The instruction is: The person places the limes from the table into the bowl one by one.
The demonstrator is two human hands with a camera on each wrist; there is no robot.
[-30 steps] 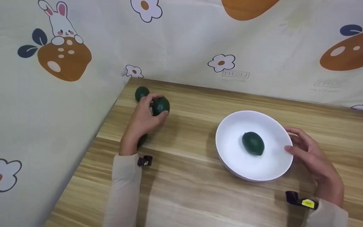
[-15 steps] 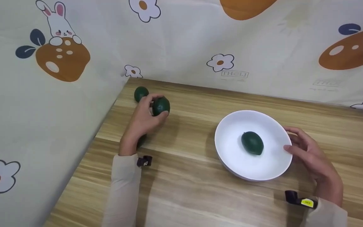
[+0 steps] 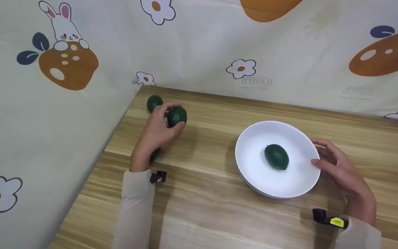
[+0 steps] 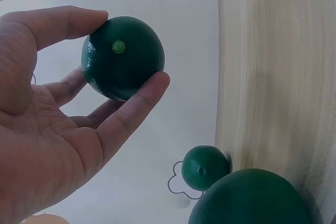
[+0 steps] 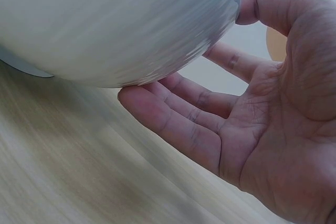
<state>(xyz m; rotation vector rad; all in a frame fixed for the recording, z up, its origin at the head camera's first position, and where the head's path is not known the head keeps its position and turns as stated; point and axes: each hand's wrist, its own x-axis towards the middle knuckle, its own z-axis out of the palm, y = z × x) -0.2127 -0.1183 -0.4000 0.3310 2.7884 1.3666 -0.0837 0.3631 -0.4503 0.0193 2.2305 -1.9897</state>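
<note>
My left hand (image 3: 157,133) holds a dark green lime (image 3: 177,117) between thumb and fingertips, at the left part of the table. The left wrist view shows this lime (image 4: 126,59) raised off the wood, its pale stem nub facing the camera. On the right, my right hand (image 3: 346,176) grips a white bowl (image 3: 250,148), thumb on the rim. In the right wrist view its fingers (image 5: 173,124) support the bowl's outer wall (image 5: 121,30) from below. Another lime (image 3: 276,157) lies inside the bowl.
Behind my left hand a lime (image 3: 154,103) rests near the table's far left corner. One more lime (image 3: 154,154) is partly hidden beneath my left wrist. The wooden table (image 3: 202,193) meets a patterned wall covering (image 3: 199,52) at the back and left.
</note>
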